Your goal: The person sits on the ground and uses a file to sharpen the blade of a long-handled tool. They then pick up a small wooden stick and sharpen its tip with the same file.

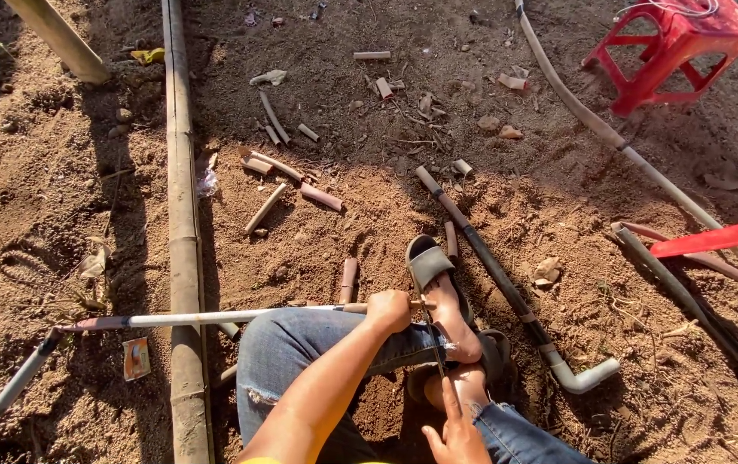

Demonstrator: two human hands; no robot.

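A thin white pipe (206,319) lies across my jeans-clad knee, running left to a muddy end. My left hand (388,310) is closed around it near its right end. Below, my right hand (455,434) grips a thin dark saw blade (432,337) that stands up against the pipe just right of my left hand. My foot in a grey sandal (431,262) rests on the dirt just beyond the pipe's end.
A long bamboo pole (182,215) runs down the left. A dark pipe with a white elbow (506,288) lies to the right. Short pipe offcuts (322,197) litter the soil ahead. A red plastic stool (674,47) stands at top right, more pipes (644,167) beside it.
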